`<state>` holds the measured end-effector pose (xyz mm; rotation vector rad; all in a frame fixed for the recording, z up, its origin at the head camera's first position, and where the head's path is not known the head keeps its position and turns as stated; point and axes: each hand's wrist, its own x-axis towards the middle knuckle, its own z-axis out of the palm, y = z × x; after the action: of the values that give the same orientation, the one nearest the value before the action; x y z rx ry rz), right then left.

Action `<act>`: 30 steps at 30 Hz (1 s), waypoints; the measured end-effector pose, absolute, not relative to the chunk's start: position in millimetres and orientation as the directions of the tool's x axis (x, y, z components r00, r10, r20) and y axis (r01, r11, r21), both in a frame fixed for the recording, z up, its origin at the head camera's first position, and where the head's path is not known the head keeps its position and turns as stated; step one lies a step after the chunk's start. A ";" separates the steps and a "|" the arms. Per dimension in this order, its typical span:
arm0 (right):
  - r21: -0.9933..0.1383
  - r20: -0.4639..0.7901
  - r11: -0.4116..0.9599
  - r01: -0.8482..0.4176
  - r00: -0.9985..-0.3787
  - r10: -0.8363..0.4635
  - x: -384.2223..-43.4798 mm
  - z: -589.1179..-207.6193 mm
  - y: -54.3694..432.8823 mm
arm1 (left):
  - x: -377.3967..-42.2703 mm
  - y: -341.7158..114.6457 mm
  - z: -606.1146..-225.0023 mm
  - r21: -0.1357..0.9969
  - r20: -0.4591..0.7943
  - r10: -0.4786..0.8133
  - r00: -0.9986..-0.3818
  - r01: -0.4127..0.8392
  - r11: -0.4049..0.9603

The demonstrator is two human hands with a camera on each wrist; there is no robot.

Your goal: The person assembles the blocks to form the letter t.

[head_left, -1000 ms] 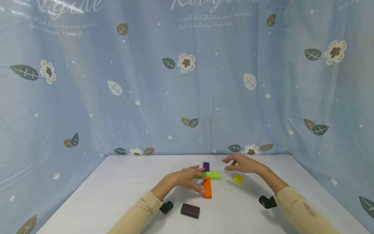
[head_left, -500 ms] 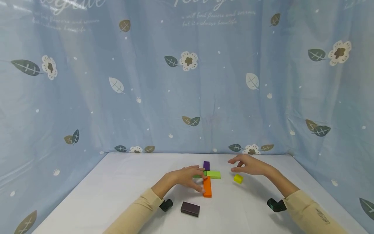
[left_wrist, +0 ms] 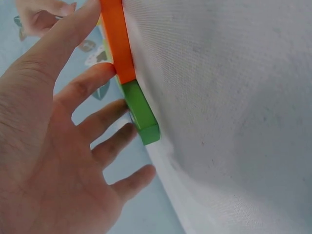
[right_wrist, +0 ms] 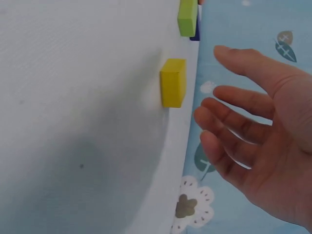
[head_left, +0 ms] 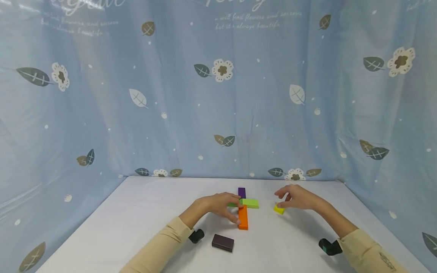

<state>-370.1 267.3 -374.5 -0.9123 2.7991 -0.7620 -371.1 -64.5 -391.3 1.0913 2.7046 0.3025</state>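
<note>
A curtained booth: blue leaf-printed fabric walls the white tabletop from nine o'clock through twelve to three.

— What's the curtain like?
— Blue, with green, brown and white leaves, pale flowers brown at the centre, and white lettering.
— And the surface?
— White, from over here. I see an orange block, a green one, a lime one, a purple one, a yellow one and a dark brown one.
— What about the sleeves?
— Both beige, with a dark print on the right one, and the wrist cameras are black.
</note>
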 end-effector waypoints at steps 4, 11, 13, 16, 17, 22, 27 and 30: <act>-0.502 0.045 0.710 -0.494 -0.835 -0.549 -370.6 -380.5 270.7 | -369.8 -64.0 -389.4 0.272 -0.118 0.701 -0.703 0.657 0.704; -0.510 0.064 0.701 -0.498 -0.835 -0.547 -369.7 -389.8 272.9 | -368.9 -63.5 -389.4 0.277 -0.124 0.694 -0.709 0.646 0.711; -0.512 0.066 0.698 -0.500 -0.834 -0.548 -368.8 -391.1 273.0 | -368.7 -63.3 -389.2 0.281 -0.127 0.690 -0.712 0.641 0.714; -0.513 0.063 0.705 -0.490 -0.840 -0.539 -367.5 -391.3 272.6 | -368.8 -63.0 -389.0 0.280 -0.130 0.686 -0.716 0.637 0.718; -0.510 0.062 0.708 -0.489 -0.841 -0.537 -367.4 -391.3 272.5 | -368.7 -63.1 -389.1 0.278 -0.130 0.685 -0.717 0.637 0.719; -0.509 0.056 0.715 -0.479 -0.847 -0.528 -367.4 -390.9 272.4 | -367.8 -63.5 -388.4 0.276 -0.127 0.687 -0.716 0.639 0.718; -0.513 0.065 0.699 -0.498 -0.835 -0.547 -368.3 -391.2 273.2 | -367.4 -64.0 -388.6 0.277 -0.129 0.684 -0.718 0.636 0.720; -0.517 0.068 0.691 -0.504 -0.830 -0.554 -368.7 -391.6 273.5 | -367.3 -63.9 -389.2 0.281 -0.129 0.680 -0.722 0.631 0.723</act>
<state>-368.7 273.5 -391.6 -0.8791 2.8025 -0.8145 -367.3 -63.9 -389.2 1.0434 2.7045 0.3203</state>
